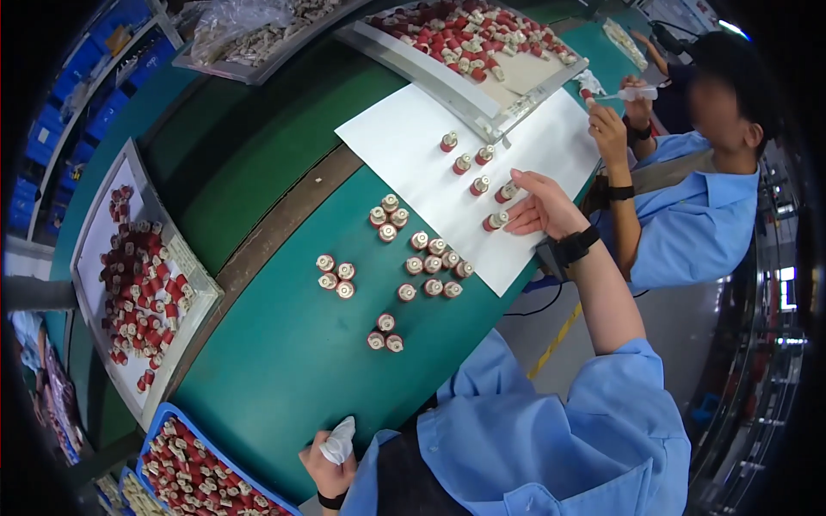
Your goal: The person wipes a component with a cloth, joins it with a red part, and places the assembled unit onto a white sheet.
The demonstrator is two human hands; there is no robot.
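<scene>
My right hand [544, 206] reaches over a white sheet, thumb and fingers apart. Two small red-and-cream cylindrical parts with metal tops stand by its fingertips: one part [506, 193] near the thumb, another part [496, 222] beside the lower fingers. Whether the fingers touch them is hard to tell. A few more such parts [479, 185] stand to the left on the white sheet [413, 163]. On the green table [284, 370], similar parts [432, 264] are grouped in small clusters. Near the table's front edge, my left hand [327, 464] is closed around a white cloth [339, 440].
A metal-edged tray [413, 69] heaped with red-and-cream parts lies ahead. At left is another tray [202, 288] of parts, with a blue bin [163, 417] of them below it. On the right, a co-worker [688, 206] holds a part and a clear bottle.
</scene>
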